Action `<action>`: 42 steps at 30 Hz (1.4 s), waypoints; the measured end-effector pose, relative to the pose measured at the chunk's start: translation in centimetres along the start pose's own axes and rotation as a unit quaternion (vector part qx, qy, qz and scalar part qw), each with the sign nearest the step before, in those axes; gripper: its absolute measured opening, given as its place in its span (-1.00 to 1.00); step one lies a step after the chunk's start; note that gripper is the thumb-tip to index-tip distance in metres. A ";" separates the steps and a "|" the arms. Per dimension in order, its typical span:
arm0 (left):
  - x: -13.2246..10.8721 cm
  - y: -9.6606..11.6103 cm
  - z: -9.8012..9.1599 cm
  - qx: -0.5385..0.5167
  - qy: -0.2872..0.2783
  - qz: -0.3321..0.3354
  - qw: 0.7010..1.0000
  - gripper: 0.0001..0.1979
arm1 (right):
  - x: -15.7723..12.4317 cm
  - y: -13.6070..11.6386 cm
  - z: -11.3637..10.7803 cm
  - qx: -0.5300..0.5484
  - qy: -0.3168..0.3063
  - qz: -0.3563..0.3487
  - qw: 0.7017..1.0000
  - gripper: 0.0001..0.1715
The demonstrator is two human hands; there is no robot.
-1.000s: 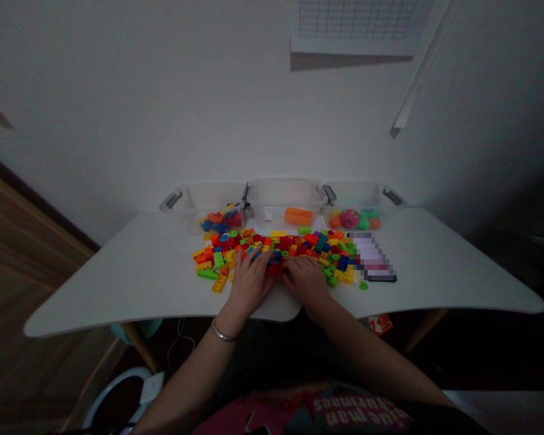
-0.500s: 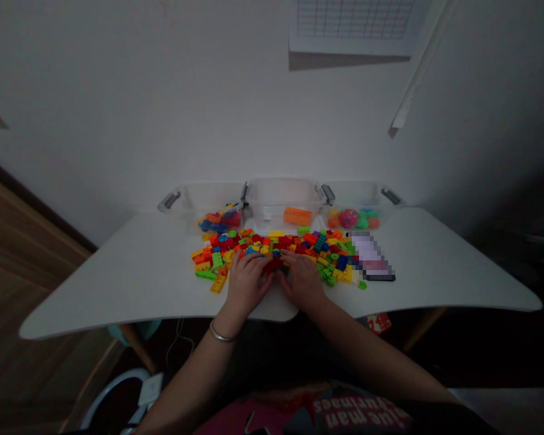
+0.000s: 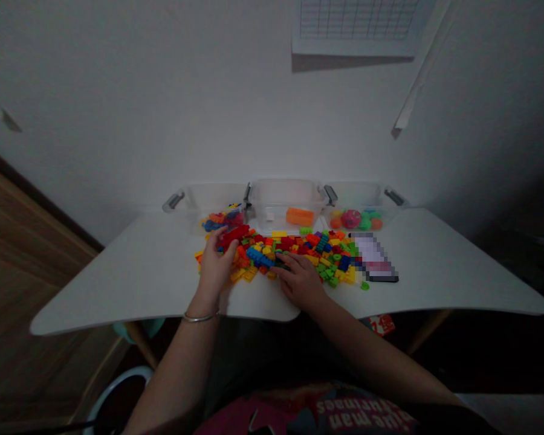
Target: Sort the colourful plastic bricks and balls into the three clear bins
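On the table (image 3: pixel 118 284), blocks (image 3: pixel 285 243) lie before three bins (image 3: pixel 288 206) (phone (image 3: pixel 373 257) at right).

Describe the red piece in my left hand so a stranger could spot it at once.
On the white table, find the heap of colourful bricks. Toward its left end, your left hand, with a bracelet at the wrist, holds the long red piece. Unlike the loose bricks around it, this one is gripped.

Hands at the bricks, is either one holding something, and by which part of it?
The left hand holds a red piece by the end nearest the palm. The right hand is at the bricks; whether it grips one cannot be told.
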State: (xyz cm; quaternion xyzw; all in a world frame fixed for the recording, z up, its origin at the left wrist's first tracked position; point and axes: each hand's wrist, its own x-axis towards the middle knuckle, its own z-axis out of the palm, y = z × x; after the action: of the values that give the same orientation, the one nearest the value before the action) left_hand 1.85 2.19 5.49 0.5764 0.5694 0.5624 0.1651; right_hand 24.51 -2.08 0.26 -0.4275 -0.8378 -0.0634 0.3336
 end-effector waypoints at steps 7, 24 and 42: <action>4.2 -0.8 -1.2 -0.243 0.052 -0.175 0.953 -0.62 | -0.1 -0.2 0.2 0.004 -0.002 -0.006 1.000 -0.54; 10.2 0.6 -2.7 0.436 0.004 0.097 0.895 -0.53 | 0.0 -0.2 0.2 0.031 -0.011 -0.007 0.999 -0.49; 8.1 -0.5 -1.3 0.408 -0.056 0.105 0.905 -0.41 | 0.0 -0.2 0.3 0.031 -0.014 -0.016 0.999 -0.56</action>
State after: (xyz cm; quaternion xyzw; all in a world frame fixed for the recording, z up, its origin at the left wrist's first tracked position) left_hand -1.75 8.57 9.24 0.6799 0.6755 0.2621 -0.1129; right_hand 24.22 -2.02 0.08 -0.4045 -0.8507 -0.0368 0.3337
